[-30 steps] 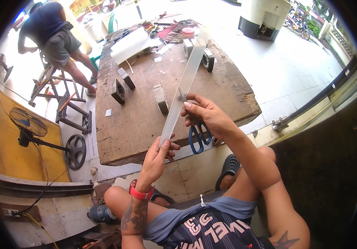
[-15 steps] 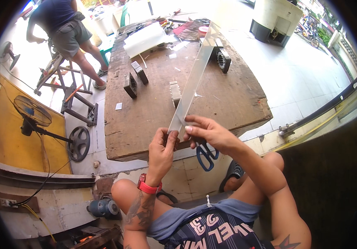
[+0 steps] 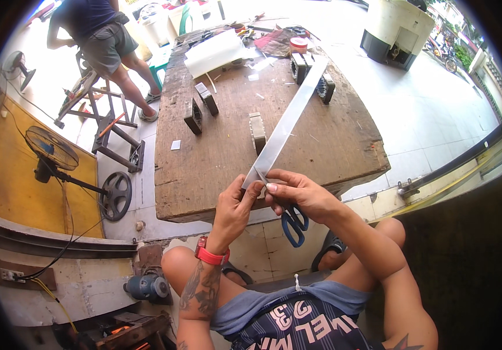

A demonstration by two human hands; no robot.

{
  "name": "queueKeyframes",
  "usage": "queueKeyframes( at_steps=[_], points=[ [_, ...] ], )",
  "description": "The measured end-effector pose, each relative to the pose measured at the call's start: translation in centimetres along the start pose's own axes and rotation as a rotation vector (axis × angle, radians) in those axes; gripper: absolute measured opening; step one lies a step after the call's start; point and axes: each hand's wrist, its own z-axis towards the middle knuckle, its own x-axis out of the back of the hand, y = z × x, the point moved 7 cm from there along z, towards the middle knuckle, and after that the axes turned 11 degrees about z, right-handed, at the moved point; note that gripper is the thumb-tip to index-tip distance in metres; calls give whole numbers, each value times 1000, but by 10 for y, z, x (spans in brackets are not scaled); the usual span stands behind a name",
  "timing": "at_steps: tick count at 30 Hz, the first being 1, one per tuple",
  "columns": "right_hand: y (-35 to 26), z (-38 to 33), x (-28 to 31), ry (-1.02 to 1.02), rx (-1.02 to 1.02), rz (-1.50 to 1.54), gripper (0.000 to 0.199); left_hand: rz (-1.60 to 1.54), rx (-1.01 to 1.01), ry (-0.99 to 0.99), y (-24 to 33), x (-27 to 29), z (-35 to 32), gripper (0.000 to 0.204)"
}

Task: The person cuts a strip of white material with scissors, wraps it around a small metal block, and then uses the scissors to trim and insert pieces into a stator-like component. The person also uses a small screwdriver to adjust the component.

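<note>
A long translucent whitish strip [image 3: 289, 123] slants up over the table, its near end pinched between the thumb and fingers of my left hand [image 3: 236, 201]. My right hand [image 3: 306, 197] is closed around the blade part of a pair of scissors [image 3: 293, 227]; the blue handles hang below the fingers. A blade tip lies against the strip close to my left thumb. Beyond the strip's near end, a toothed metal block [image 3: 257, 131] stands on the wooden table [image 3: 216, 175].
Two dark blocks [image 3: 192, 116] stand at the table's left, several more [image 3: 326, 88] at its far right. White sheet material [image 3: 213, 53], a reddish cloth [image 3: 277, 44] and a tape roll [image 3: 298, 45] lie at the back. A pedestal fan [image 3: 52, 151] and another person [image 3: 102, 44] are at left.
The strip's far end has swung down and to the right, so it now lies lower over the table. Both hands keep their grip, and the whole view has shifted slightly.
</note>
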Motion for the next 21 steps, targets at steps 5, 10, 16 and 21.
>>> queueKeyframes(
  at_steps=[5,10,16,21],
  points=[
    [-47,-6,36,134,198,58,45,239,-58,-74,2,38,-5,26],
    [-92,-22,65,233,317,29,34,285,2,-41,-4,98,-20,28],
    [-113,-36,97,226,421,-116,30,273,21,177,-30,175,-47,34],
    [-181,-88,134,619,692,-46,35,111,75,357,-51,213,-64,29]
  ],
)
